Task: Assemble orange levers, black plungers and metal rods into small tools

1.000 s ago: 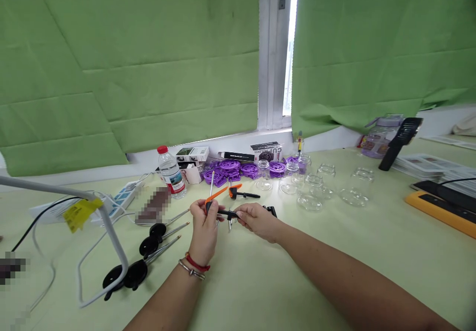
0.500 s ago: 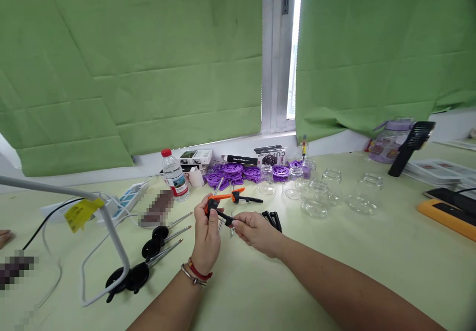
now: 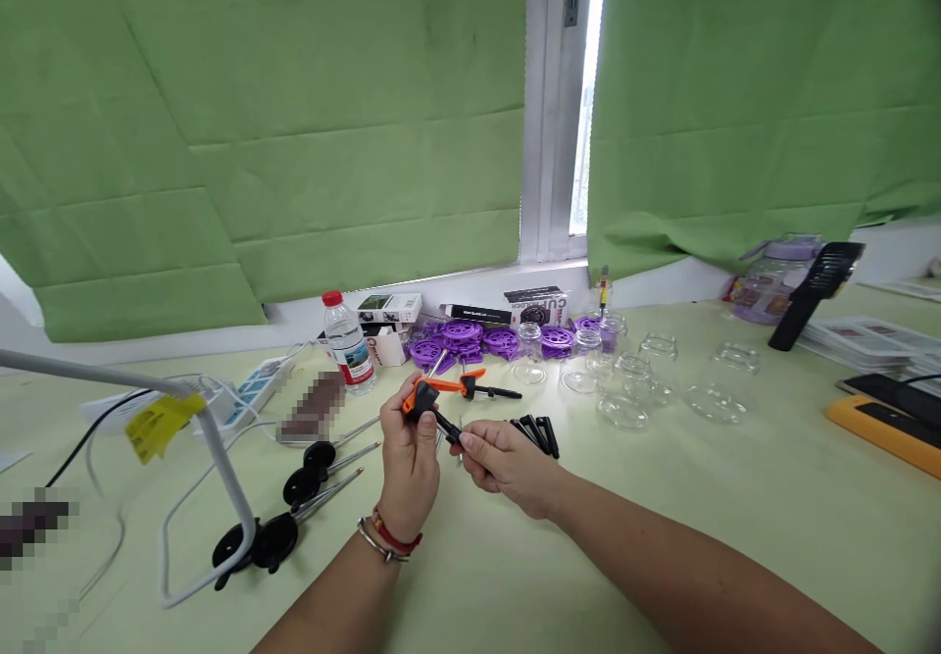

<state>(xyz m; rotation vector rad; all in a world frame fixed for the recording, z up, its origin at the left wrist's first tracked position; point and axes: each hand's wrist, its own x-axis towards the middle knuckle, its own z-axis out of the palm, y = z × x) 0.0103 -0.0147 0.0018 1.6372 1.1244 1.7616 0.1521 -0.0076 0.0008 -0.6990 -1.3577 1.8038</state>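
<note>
My left hand (image 3: 409, 473) is closed around the black-and-orange head of a small device with a black stem (image 3: 445, 426), kind not clear. The fingers of my right hand (image 3: 507, 463) pinch the stem's lower end, and they partly hide it. Just beyond, a similar orange-and-black piece (image 3: 470, 383) with a black rod lies on the table. Several short black parts (image 3: 538, 433) lie in a row behind my right wrist. Thin metal rods show beneath and behind my hands, partly covered.
Left are black round pieces (image 3: 275, 539) with metal rods, a grey lamp arm (image 3: 233, 477) and a power strip (image 3: 257, 389). Behind stand a water bottle (image 3: 348, 345), purple wheel-like parts (image 3: 463, 335) and small boxes (image 3: 389, 308). Clear jars (image 3: 623, 394) and a black brush (image 3: 816, 291) are right.
The view has shifted slightly. Both hands keep hold of the device, its head tilted a little differently. Another person's hand at the left edge has gone out of view.
</note>
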